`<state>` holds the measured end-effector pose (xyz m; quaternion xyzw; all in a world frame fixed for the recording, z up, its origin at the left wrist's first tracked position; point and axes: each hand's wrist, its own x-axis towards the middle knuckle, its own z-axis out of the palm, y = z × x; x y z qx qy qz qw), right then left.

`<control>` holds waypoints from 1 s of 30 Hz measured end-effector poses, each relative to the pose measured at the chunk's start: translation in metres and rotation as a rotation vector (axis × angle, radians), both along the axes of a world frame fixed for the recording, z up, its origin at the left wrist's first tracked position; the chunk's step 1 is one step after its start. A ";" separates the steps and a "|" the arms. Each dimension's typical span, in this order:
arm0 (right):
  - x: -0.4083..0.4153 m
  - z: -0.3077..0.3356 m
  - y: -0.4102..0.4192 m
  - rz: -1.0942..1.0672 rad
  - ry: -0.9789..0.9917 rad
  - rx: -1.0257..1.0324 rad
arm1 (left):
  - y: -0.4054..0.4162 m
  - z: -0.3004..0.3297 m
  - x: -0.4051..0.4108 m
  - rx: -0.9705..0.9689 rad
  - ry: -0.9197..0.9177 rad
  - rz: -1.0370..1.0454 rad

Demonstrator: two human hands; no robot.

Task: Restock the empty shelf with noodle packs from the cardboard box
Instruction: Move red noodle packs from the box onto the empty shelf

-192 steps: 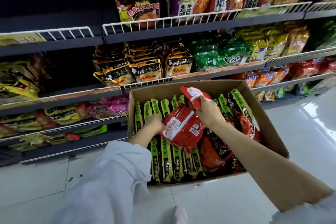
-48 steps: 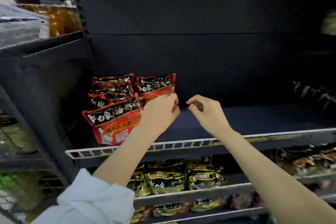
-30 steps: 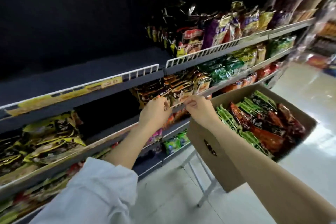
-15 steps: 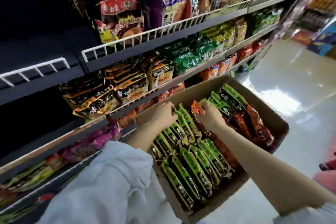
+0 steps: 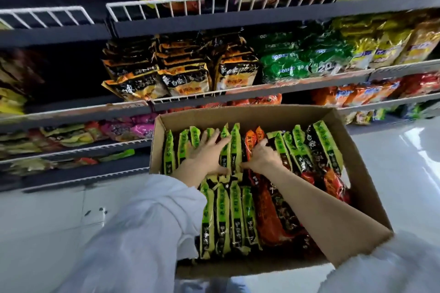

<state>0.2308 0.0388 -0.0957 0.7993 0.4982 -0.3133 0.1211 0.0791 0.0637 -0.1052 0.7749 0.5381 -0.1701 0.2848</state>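
Both hands are in the cardboard box (image 5: 364,173) — middle of the frame. The left hand (image 5: 207,152) lies flat on green packs (image 5: 234,147). The right hand (image 5: 263,156) curls round orange packs (image 5: 251,143).

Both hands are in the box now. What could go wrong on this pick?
1. The left hand lies flat on green packs, while the right hand is at the red packs; the wrong flavour may get lifted.
2. Packs stand tightly on edge, so pulling one may drag out its neighbours.
3. The cardboard box seems to overhang the floor; leaning on it might tip it.
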 end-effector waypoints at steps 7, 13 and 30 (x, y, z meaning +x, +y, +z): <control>0.010 0.007 0.001 -0.058 -0.007 0.131 | -0.015 0.001 0.007 0.039 -0.039 0.109; 0.047 0.076 0.001 -0.193 0.322 0.395 | -0.033 0.030 0.008 0.078 -0.428 0.398; -0.033 0.223 0.011 -0.058 1.100 0.442 | -0.031 0.176 -0.062 -0.075 -1.437 1.075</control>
